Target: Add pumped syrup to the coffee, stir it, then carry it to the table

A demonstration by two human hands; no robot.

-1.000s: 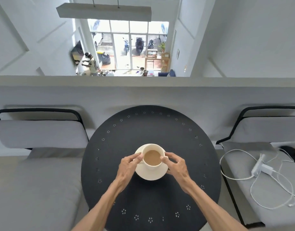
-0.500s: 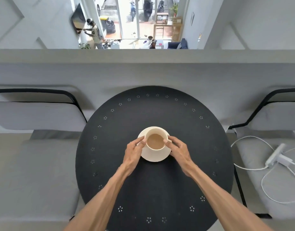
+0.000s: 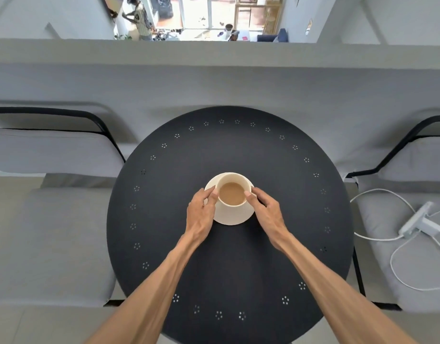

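Observation:
A cream cup (image 3: 232, 208) filled with light brown coffee stands on a cream saucer (image 3: 235, 218) near the middle of a round black table (image 3: 229, 264). My left hand (image 3: 201, 214) grips the saucer's left edge, its thumb resting against the cup's rim. On the other side, my right hand (image 3: 266, 214) holds the saucer's right edge with the thumb at the rim. The saucer appears to rest on the tabletop.
Grey cushioned chairs with black frames flank the table, one on the left (image 3: 52, 219) and one on the right (image 3: 402, 244). A white charger with cables (image 3: 417, 223) lies on the right seat. A grey half wall (image 3: 214, 78) runs behind the table.
The view has tilted downward and come closer to the table. The cup and saucer have sunk to the tabletop, with both hands still holding the saucer's edges.

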